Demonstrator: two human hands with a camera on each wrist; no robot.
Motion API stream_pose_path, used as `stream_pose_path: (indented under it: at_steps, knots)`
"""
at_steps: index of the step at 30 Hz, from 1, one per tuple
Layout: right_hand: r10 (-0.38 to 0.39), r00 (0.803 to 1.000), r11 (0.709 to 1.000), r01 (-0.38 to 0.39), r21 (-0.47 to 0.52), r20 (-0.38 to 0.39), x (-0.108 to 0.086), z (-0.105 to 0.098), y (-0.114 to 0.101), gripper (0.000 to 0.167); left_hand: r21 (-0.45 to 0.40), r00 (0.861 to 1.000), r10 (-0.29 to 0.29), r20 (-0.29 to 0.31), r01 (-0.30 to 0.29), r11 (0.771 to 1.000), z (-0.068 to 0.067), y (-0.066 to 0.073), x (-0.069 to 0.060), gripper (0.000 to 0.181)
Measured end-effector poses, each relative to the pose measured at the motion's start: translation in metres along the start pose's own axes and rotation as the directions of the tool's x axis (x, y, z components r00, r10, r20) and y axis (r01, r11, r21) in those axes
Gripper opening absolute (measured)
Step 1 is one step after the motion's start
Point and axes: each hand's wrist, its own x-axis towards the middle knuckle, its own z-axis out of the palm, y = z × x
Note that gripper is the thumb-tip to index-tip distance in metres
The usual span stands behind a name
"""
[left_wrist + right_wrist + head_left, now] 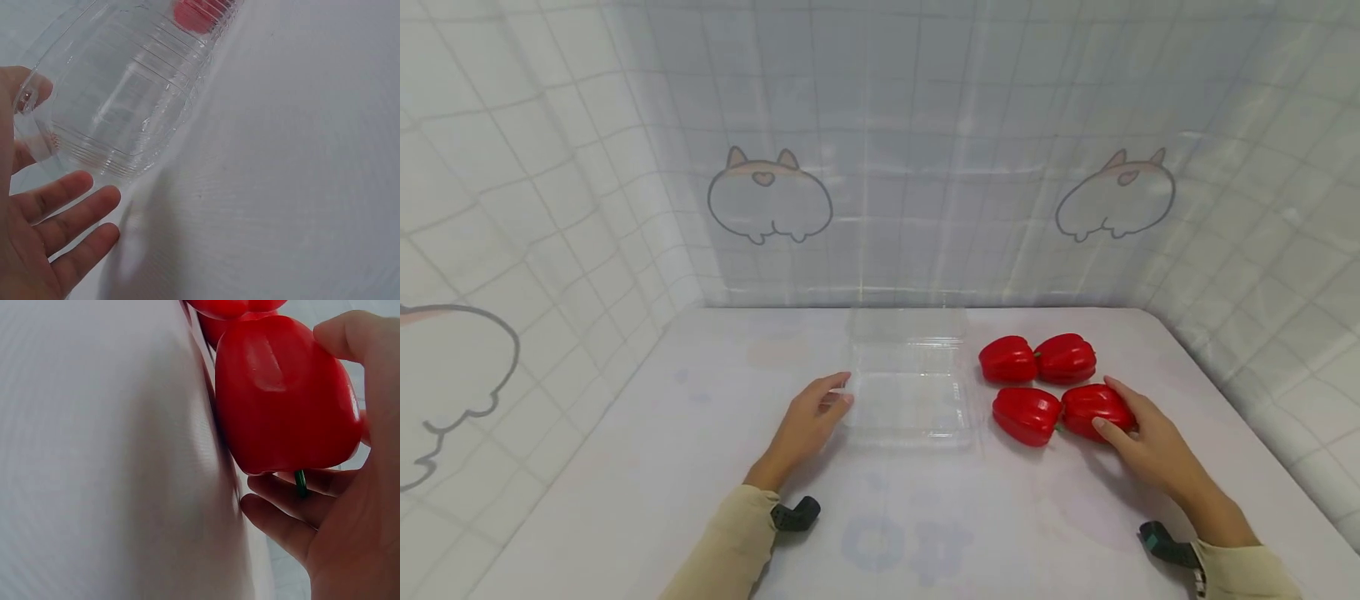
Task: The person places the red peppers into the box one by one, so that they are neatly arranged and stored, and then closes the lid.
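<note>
A clear plastic container [910, 402] with a raised lid flap at its back lies in the middle of the table. My left hand [802, 427] is at its left edge, thumb and forefinger by the rim. The other fingers are spread fairly straight below the container wall in the left wrist view. On the right, my right hand [1153, 442] holds the front right red bell pepper [1093, 410] between thumb and fingers. A green stem [301, 482] points toward the palm. Another red bell pepper [1027, 416] lies just left of it.
Two more red bell peppers, one at the back left [1007, 360] and one at the back right [1066, 359], lie behind the front pair. The white table [880, 542] is bounded by a tile-patterned curtain [925, 208] at the back and sides.
</note>
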Motion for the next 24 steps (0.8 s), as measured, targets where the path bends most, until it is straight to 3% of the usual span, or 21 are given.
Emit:
stream_pose_path:
  at_steps: [4, 12, 24]
  knots:
    - [0.006, 1.0, 1.0, -0.006, 0.019, -0.011, -0.001, -0.0003, 0.0034, 0.081, -0.01, 1.0, -0.001, 0.001, 0.001, 1.0, 0.0019, -0.001, -0.0014, 0.046]
    - [0.088, 0.995, 0.992, -0.085, 0.091, -0.035, 0.0004, 0.0012, 0.0056, 0.081, -0.012, 1.0, 0.021, 0.006, -0.021, 1.0, 0.0025, -0.0039, -0.0029, 0.048]
    - [0.106, 0.993, 0.985, -0.099, 0.139, -0.047, -0.0002, 0.0022, 0.0046, 0.079, -0.034, 1.0, 0.012, 0.012, -0.012, 0.999, 0.0042, -0.0078, -0.0061, 0.05]
